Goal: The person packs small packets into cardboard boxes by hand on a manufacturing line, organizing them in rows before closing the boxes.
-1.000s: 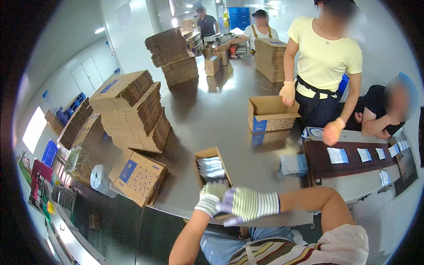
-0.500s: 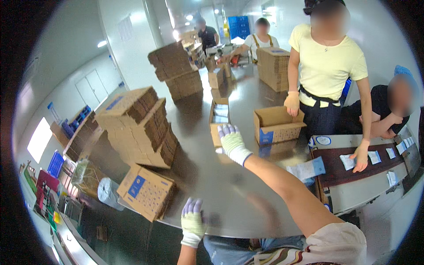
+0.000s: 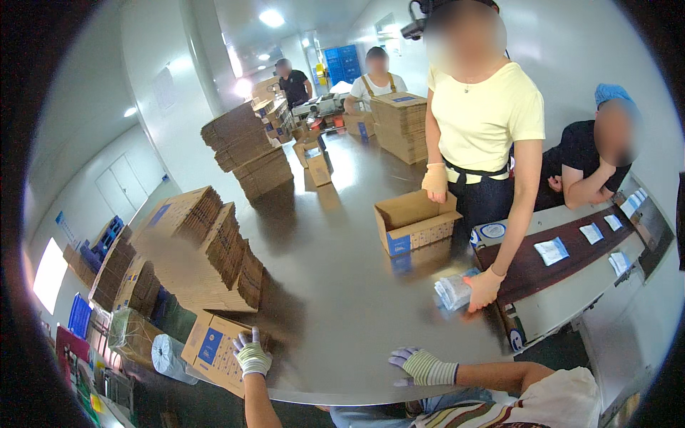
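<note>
My left hand [image 3: 252,354], in a pale striped work glove with purple fingertips, rests with spread fingers on the right edge of a brown cardboard carton [image 3: 207,360]. That carton has a blue panel and lies tilted at the table's near left edge. My right hand [image 3: 422,366], gloved alike, is held over the near edge of the metal table [image 3: 335,285], fingers stretched out and nothing in them. Beyond it, a co-worker's hand grips several white-and-blue packets [image 3: 454,291], blurred by motion. An open carton [image 3: 421,225] stands by that co-worker; its bottom is hidden.
A tall stack of flattened cartons [image 3: 207,250] stands at left, with another stack [image 3: 250,150] behind. Small cartons [image 3: 316,165] sit farther up the table. At right, a dark conveyor belt [image 3: 528,274] carries packets. Several people are around the table. A plastic-wrapped roll [image 3: 171,359] stands at lower left.
My right hand has drawn back from a packet-filled carton, which now sits farther off. My left hand has come onto the tilted carton. The co-worker's hand has brought packets over the table.
</note>
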The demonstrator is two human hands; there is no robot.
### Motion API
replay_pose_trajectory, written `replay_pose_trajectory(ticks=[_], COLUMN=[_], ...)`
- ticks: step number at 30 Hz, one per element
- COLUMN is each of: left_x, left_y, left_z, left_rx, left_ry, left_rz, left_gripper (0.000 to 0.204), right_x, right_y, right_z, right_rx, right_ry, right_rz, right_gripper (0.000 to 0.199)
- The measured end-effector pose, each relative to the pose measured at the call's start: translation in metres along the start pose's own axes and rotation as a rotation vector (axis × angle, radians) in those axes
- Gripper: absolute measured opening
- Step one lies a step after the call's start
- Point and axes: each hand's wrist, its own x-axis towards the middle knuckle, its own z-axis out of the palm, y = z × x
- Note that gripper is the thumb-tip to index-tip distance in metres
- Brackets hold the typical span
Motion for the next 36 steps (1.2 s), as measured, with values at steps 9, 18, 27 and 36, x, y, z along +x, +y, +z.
replay_pose_trajectory(ticks=[9, 18, 27, 36], left_x=[0.007, -0.107, -0.224, -0.181], left_y=[0.000, -0.011, 0.040, 0.066], left_z=[0.021, -0.015, -0.121, -0.038], left_rx=[0.082, -0.072, -0.999, -1.525], left_ry=[0.207, 0.616, 1.090, 0.694], left_rz=[0.003, 0.120, 0.013, 0.091], left_gripper=[0.059, 0.040, 0.036, 0.053], right_x=[-0.022, -0.024, 0.040, 0.024], right_y=[-0.001, 0.001, 0.007, -0.002], right_z=[0.018, 0.006, -0.094, -0.143], right_rx=[0.014, 0.061, 0.543, 1.219], right_ry=[0.211, 0.143, 0.488, 0.519], right_rz=[-0.030, -0.038, 0.143, -0.073], right_gripper=[0.061, 0.059, 0.067, 0.026])
